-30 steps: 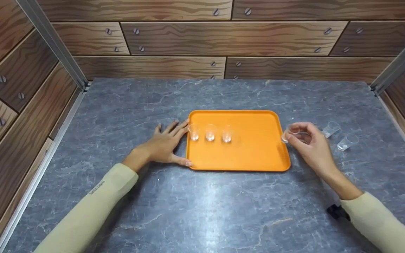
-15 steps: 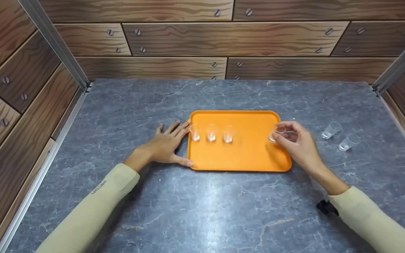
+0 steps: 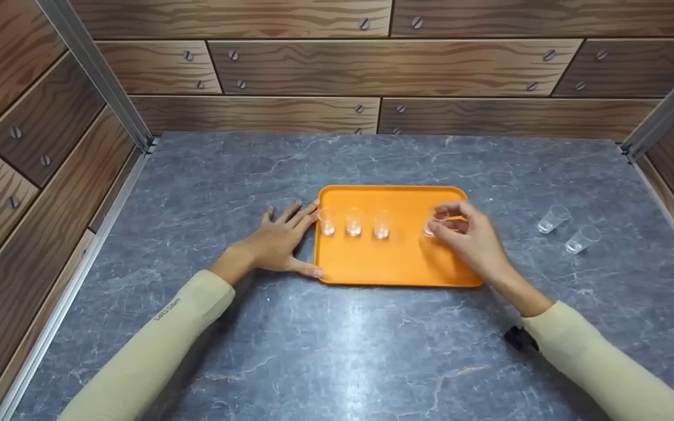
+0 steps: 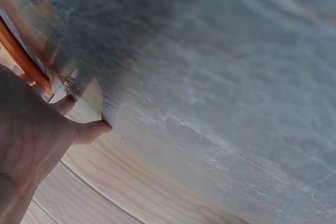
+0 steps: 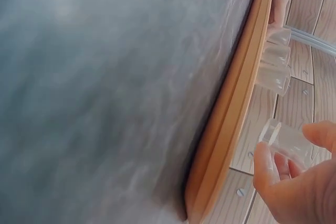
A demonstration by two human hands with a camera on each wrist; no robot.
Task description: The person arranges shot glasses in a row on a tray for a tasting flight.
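An orange tray [image 3: 395,266] lies on the table with three clear shot glasses standing in a row on its left half: a left one [image 3: 327,223], a middle one [image 3: 353,223] and a right one [image 3: 381,225]. My left hand [image 3: 275,242] rests with spread fingers against the tray's left edge, thumb at the near corner. Over the tray's right half, my right hand [image 3: 468,234] pinches another clear shot glass [image 5: 287,141] between thumb and fingers. In the right wrist view that glass is held above the tray's rim [image 5: 231,114].
Two more shot glasses, one [image 3: 553,219] slightly behind the other [image 3: 583,239], stand on the grey marbled table [image 3: 337,351] right of the tray. Wood-patterned walls [image 3: 290,67] with metal corner posts enclose the back and sides.
My right hand has carried its shot glass leftward, from beyond the tray's right edge to over the tray's right half. The left hand stays at the tray's left edge.
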